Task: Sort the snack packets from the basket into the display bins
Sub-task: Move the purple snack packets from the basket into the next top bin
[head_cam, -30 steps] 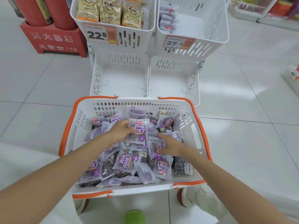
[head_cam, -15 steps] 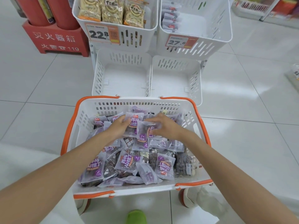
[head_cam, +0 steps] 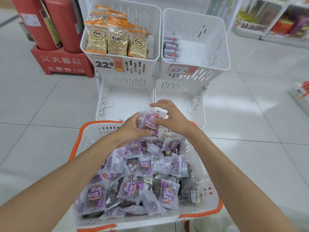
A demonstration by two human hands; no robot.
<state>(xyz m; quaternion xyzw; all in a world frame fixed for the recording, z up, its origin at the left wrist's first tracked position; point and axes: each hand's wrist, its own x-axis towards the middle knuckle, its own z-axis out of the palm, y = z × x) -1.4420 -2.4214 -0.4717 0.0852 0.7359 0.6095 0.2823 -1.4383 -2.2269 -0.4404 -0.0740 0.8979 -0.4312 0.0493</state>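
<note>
While the left hand [head_cam: 132,129] grips a small stack of purple packets [head_cam: 148,122] from below, the right hand [head_cam: 174,118] arches over its top edge, thumb on the front face and fingers curled. The stack sits mid-frame, above the far rim of the orange-trimmed basket [head_cam: 209,196], which holds many loose packets [head_cam: 143,171]. Just beyond stand two lower bins [head_cam: 124,97]. Above them, the upper left bin [head_cam: 151,27] holds tan packets [head_cam: 117,41].
</note>
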